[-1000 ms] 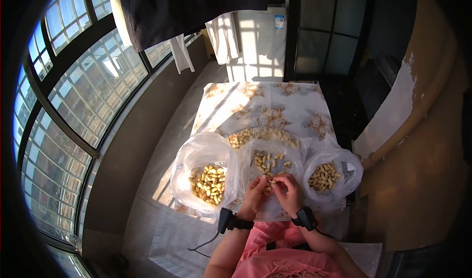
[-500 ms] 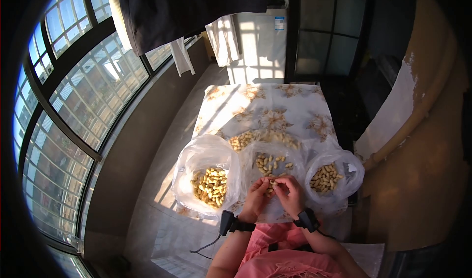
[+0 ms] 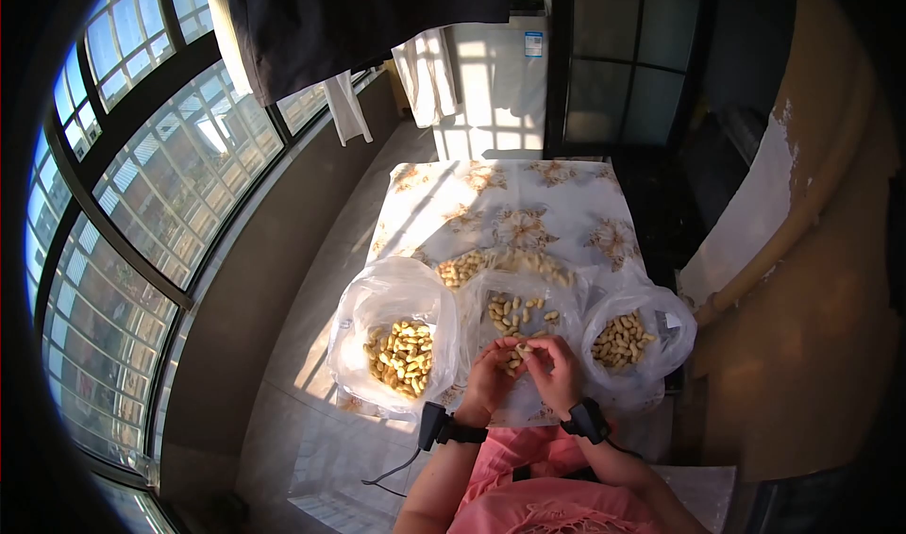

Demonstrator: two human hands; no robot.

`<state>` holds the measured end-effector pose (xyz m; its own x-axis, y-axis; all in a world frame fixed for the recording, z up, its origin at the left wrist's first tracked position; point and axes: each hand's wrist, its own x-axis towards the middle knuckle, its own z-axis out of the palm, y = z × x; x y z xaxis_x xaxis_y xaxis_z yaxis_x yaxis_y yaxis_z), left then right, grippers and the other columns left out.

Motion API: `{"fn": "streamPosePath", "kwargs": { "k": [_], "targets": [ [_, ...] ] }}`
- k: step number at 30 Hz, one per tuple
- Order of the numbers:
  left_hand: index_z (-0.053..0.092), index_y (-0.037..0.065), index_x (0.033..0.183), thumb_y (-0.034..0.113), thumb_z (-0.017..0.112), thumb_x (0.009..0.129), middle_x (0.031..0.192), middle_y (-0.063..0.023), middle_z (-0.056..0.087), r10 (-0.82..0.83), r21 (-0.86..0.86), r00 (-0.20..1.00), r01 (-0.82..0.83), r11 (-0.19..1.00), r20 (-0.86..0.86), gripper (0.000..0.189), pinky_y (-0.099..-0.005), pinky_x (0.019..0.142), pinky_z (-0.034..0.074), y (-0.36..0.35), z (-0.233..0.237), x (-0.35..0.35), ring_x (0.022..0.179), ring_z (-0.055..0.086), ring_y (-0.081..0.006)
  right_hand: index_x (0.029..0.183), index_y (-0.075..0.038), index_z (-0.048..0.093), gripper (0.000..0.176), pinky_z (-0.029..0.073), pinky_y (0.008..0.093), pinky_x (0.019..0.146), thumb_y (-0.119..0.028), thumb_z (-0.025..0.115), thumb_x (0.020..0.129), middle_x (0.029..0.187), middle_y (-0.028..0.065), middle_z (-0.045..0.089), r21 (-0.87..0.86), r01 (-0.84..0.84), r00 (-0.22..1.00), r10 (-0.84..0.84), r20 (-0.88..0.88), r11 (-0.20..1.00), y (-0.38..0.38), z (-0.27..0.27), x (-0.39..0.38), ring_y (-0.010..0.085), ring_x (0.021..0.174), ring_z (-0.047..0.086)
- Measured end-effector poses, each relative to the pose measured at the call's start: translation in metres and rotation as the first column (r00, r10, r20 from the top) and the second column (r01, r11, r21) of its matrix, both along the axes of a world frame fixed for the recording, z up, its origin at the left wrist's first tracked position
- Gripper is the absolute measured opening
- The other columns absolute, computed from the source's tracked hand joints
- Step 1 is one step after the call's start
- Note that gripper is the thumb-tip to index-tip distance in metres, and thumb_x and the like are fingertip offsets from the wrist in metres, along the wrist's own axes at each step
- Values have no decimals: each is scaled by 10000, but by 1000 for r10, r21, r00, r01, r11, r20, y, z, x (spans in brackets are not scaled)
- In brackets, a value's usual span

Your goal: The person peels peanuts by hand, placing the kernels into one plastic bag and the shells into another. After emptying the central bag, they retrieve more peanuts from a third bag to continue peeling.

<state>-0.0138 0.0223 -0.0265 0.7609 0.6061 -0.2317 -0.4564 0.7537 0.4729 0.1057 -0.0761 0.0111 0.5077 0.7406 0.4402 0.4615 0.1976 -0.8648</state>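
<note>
My left hand and my right hand meet over the near side of the middle plastic bag. Their fingertips are pinched together around a peanut, which is partly hidden by the fingers. Several unshelled peanuts lie in the middle bag just beyond my hands. To the left stands an open clear bag with a heap of peanuts. On the right another open bag holds a smaller pile of peanuts.
More peanuts lie behind the middle bag on the flowered tablecloth. Dark cloth hangs overhead at the far end. Barred windows line the left side, and a pipe runs along the right wall.
My hands stay together, with the fingers shifting slightly around the peanut. The bags remain in place; the whole view has moved a little.
</note>
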Motion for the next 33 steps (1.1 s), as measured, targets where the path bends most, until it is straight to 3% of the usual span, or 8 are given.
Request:
{"fn": "streamPosePath", "kwargs": {
  "k": [5,18,27,28,29,31,33],
  "targets": [
    [572,-10,1197,-141,436,770,1217,-133,614,-12,23,998,11,1000,66,467,-388,980,526,-1,-2,0,1118,611,-274,1075,-21,639,166,532,305,681,-63,692,923,1031,112,666,8,7,1000,-7,5,1000,0,-4,1,219,794,673],
    [573,-11,1237,-146,464,827,1260,-124,617,-1,94,1000,0,996,7,445,-344,980,515,-4,1,0,1130,610,-237,1093,-39,649,183,515,288,653,-56,693,916,1023,89,676,2,36,998,-36,57,999,-2,6,-1,185,759,652],
    [572,-35,1229,-137,455,860,1332,-193,597,-6,102,1000,5,995,13,400,-397,1104,465,-6,15,1,1253,577,-297,1056,-19,653,222,526,278,699,12,733,851,1018,98,670,163,84,996,-83,-12,983,-8,22,-2,163,759,659],
    [578,-37,1211,-143,459,854,1338,-209,593,4,87,1000,-6,996,26,392,-414,1106,464,-7,14,1,1253,579,-318,1077,11,637,209,527,249,754,50,696,880,1087,86,619,146,44,999,-43,-5,988,-14,29,1,136,878,634],
    [585,-39,1194,-149,464,848,1344,-225,588,12,74,999,-15,997,39,383,-431,1108,463,-6,14,2,1253,582,-339,1087,7,633,217,516,250,760,60,685,883,1091,88,615,154,31,1000,-31,-3,988,-20,33,6,130,882,624],
    [587,-39,1189,-147,462,849,1338,-233,591,9,64,999,-12,998,44,379,-440,1120,455,-6,15,2,1269,573,-350,1051,-12,647,200,500,270,689,8,717,864,1001,91,650,208,130,990,-138,24,969,-27,46,15,145,728,614],
    [588,-40,1185,-145,460,850,1333,-241,593,5,49,999,-7,999,52,374,-448,1132,446,-7,16,1,1285,564,-361,1059,-3,643,176,488,274,710,-20,697,892,1013,84,642,193,184,983,-184,-15,964,-39,47,29,139,765,595]
  ]
}}
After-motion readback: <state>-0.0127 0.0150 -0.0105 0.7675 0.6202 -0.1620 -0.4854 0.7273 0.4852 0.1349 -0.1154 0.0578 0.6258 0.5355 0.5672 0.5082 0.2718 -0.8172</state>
